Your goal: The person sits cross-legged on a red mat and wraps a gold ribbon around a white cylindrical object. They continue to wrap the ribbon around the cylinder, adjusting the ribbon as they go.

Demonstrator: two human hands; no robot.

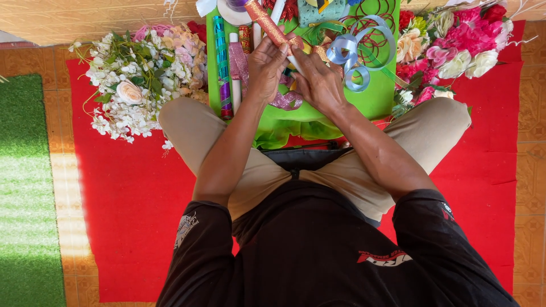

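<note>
black shirt sleeves [318, 256] fill the bottom edge, closest to the lens, with tan trousers [196, 133] on crossed legs just above. person sits on a red cloth [131, 216] laid over tan floor tiles [62, 227]; green turf mat [25, 187] at 9 o'clock.

both forearms run up toward 12 o'clock and meet over a green board [378, 96]. left hand [266, 68] is curled, fingers and thumb pinching a glittery copper ribbon strip [267, 23] that slants up toward 11 o'clock from the hands. right hand [318, 82] is also curled, touching the left hand, fingertips closed on the lower end of that strip where it crosses a white stick [278, 10]; exact finger contact on the stick cannot be told.

pale blue curled ribbon [355, 54] sits just beside the right hand at 1 o'clock. pink glitter ribbon [284, 101] lies under the hands. foil-wrapped rolls [222, 62] lie side by side at 11 o'clock on the board.

white and peach artificial flowers [142, 79] at 10 o'clock, pink and red artificial flowers [455, 40] at 2 o'clock, both on the red cloth.
</note>
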